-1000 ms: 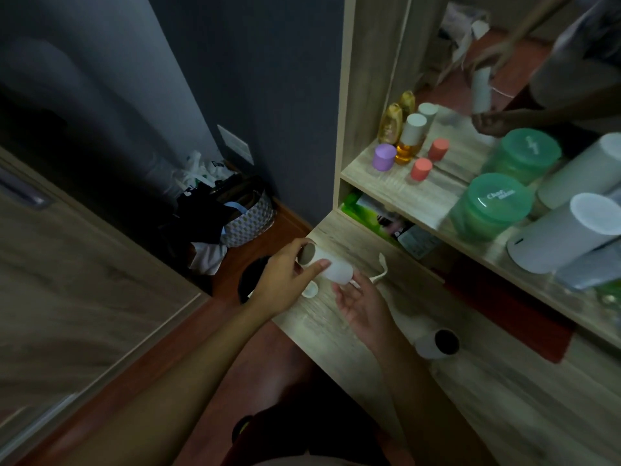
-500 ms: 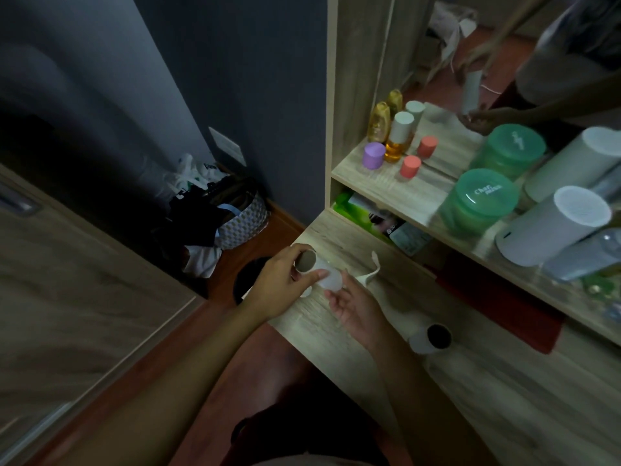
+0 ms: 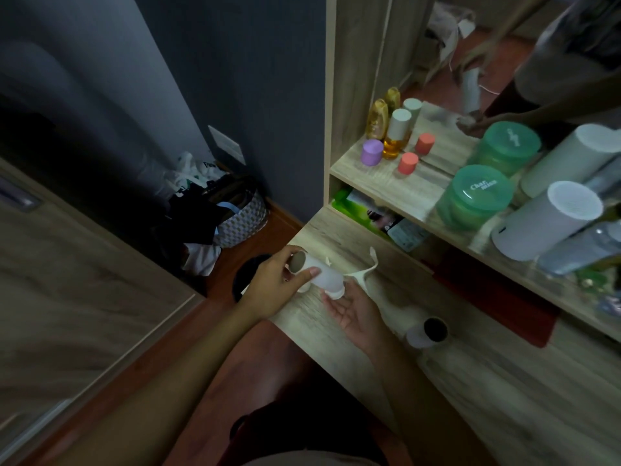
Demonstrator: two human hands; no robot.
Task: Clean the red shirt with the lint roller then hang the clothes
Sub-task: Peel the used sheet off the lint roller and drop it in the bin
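Note:
My left hand [image 3: 272,284] is shut around a white lint roll [image 3: 321,275] with a hollow cardboard core, holding it just above the wooden desk [image 3: 470,381]. Palm up below the roll's right end is my right hand [image 3: 349,311], fingers apart and fingertips touching the roll's end cap. A thin white curved handle piece [image 3: 364,269] lies on the desk just behind the roll. A second white roll [image 3: 425,332] with a dark core lies on the desk to the right. Something dark red [image 3: 497,294] lies under the shelf; I cannot tell if it is the shirt.
A shelf [image 3: 386,183] with a mirror behind carries small bottles, two green jars [image 3: 477,196] and white cylinders [image 3: 544,220]. A basket of clothes [image 3: 232,213] stands on the floor by the dark wall. A wooden door panel [image 3: 67,280] fills the left.
The roll has stayed in my left hand. My right hand has slid from the roll's side to under its right end, palm up. The view has shifted slightly.

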